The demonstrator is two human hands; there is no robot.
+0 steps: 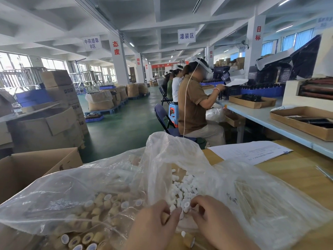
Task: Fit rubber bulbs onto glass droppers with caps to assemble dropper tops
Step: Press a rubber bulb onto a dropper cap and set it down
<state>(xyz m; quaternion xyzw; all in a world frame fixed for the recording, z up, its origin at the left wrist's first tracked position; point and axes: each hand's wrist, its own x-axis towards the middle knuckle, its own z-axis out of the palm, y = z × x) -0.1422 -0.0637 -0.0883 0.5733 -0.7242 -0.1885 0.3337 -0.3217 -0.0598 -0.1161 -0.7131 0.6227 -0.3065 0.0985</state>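
rubber bulb (pixel 186 205), white with its open mouth showing, is pinched between the curled fingertips of the right hand (pixel 214 220), low in the middle of the view, just at the mouth of the clear bag (pixel 171 152) that holds the heap of loose bulbs (pixel 182 186). the left hand (pixel 155 226) grips a tan cap (pixel 165 217), fingers wrapped round it, and the cap lies just beside the bulb; whether the two touch is hard to tell. to the left a second plastic bag (pixel 54 199) is full of more caps (pixel 97 212). to the right a third bag (pixel 266 204) seems to hold thin glass droppers, though the plastic blurs them. a capped piece with a white tip (pixel 188 238) lies on the wooden table (pixel 297 175) below the hands, and a sheet of paper (pixel 250 152) rests farther back.
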